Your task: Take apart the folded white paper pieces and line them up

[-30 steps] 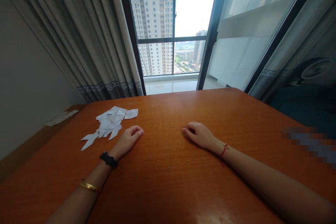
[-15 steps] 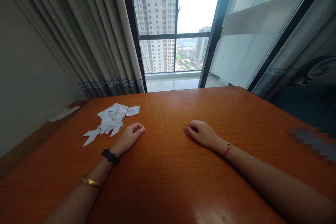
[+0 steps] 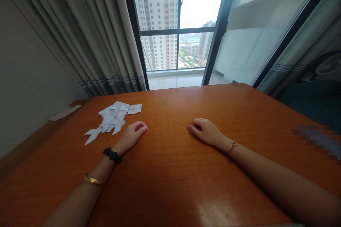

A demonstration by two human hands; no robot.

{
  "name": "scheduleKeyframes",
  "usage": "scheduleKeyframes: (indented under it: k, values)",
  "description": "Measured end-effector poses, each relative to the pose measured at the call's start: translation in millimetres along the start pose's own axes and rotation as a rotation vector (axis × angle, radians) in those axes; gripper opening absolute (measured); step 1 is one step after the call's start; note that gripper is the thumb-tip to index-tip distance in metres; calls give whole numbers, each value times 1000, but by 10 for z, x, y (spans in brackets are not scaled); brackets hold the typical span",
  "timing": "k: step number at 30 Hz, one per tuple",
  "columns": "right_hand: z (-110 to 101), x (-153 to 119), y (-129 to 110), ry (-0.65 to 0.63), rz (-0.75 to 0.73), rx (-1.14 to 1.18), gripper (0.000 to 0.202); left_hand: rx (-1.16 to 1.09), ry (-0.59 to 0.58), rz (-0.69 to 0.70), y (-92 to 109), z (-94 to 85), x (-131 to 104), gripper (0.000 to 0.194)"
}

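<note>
My left hand (image 3: 132, 134) rests on the brown wooden table (image 3: 170, 170) with its fingers curled in and the thumb against them. Nothing shows in its grip. Just beyond it and to the left lies a loose heap of folded white paper pieces (image 3: 113, 115), close to the hand but apart from it. My right hand (image 3: 204, 130) lies on the table farther right, its fingers likewise curled and holding nothing visible. Bare tabletop separates the two hands. A black watch (image 3: 112, 155) is on my left wrist, and a red string bracelet (image 3: 232, 146) on my right.
A blurred-out patch (image 3: 319, 140) covers something at the table's right edge. Pale paper strips (image 3: 65, 112) lie on a lower ledge at the left. Grey curtains (image 3: 106, 42) and a tall window (image 3: 177, 30) stand behind the table. At far right is part of a fan (image 3: 329, 64).
The whole scene sits slightly higher in the picture, as if my head tilted down a little. Both hands and the paper heap keep their places on the table.
</note>
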State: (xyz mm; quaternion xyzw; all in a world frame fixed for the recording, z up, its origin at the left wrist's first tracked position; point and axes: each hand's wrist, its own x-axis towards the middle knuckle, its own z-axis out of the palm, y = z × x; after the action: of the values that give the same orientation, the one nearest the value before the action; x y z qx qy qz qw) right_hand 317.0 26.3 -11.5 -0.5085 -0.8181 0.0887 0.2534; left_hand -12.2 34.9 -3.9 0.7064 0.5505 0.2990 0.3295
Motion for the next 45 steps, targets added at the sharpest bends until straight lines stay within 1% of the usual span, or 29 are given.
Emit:
scheduleKeyframes:
  k: [22, 45]
  values:
    - [17, 2, 26, -10, -11, 14, 28, 14, 16, 12, -6, 11, 12, 27]
    - [-2, -2, 15, -22, 3, 38, 28, 19, 8, 19, 4, 13, 5, 28]
